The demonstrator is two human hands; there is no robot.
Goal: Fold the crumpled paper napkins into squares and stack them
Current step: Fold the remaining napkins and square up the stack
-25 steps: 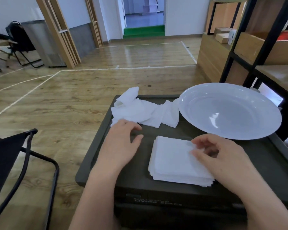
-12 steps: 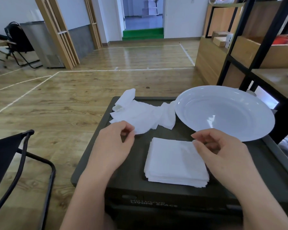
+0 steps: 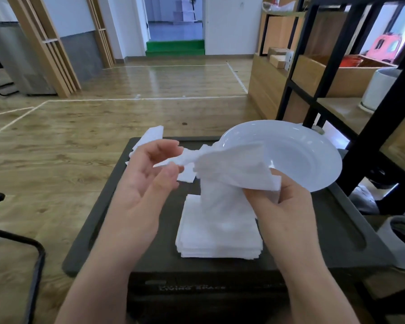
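- Room with a wood-plank floor (image 3: 84,141) marked by white lines; black shelving unit (image 3: 365,118) on the right, doorway with a green step (image 3: 175,46) at the far end.
- Work surface: dark plastic box lid (image 3: 136,230), raised rim all round.
- White plate (image 3: 297,150) on the lid's far right part, tilted, its far edge raised.
- Stack of folded napkins (image 3: 218,239) lies square on the lid, near centre.
- Crumpled napkin (image 3: 232,174) held in the air above the stack, stretched between both hands.
- Left hand (image 3: 147,181): thumb and fingertips pinch the napkin's twisted left end, palm facing the camera.
- Right hand (image 3: 283,206): fingers curled, gripping the napkin's right corner.
- More loose napkins (image 3: 153,134) on the lid's far left, partly hidden behind the left hand.
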